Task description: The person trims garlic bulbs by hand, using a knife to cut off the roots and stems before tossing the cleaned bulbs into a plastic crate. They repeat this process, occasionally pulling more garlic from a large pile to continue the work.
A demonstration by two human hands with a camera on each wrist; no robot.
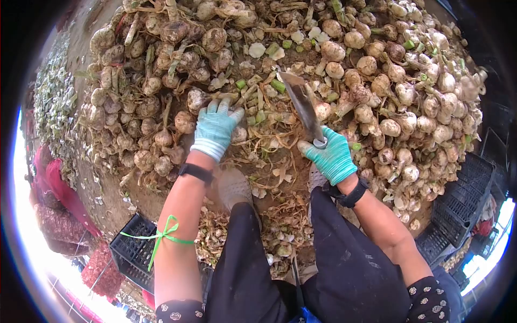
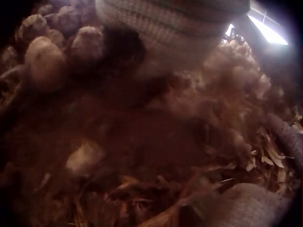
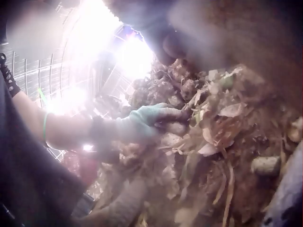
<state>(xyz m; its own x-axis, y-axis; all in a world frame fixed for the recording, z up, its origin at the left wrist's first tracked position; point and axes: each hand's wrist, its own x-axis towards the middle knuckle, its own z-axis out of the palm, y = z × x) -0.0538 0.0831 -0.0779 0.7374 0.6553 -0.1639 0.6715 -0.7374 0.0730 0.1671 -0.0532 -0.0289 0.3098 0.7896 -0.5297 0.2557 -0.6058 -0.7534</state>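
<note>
My left hand (image 1: 217, 128), in a pale green glove, grips a garlic bulb (image 1: 197, 99) at the pile's near edge, its fingers curled over the bulb's stem. The right wrist view shows this left hand (image 3: 144, 122) from the side, low among bulbs and cut stems. In my right hand (image 1: 335, 156), also gloved, is the handle of a cleaver (image 1: 302, 102); its broad dark blade points up and away, tilted left over the trimmings. The left wrist view is dark and blurred, with the glove cuff (image 2: 175, 21) at its top.
Garlic heaps (image 1: 145, 107) rise left and right, with trimmed bulbs (image 1: 425, 118) at right. Cut stems and dry skins (image 1: 274, 142) lie between them. Black crates (image 1: 134, 250) stand at lower left and right (image 1: 463, 194). Mesh sacks (image 1: 102, 272) lie at left. My shoes (image 1: 234, 185) flank the trimmings.
</note>
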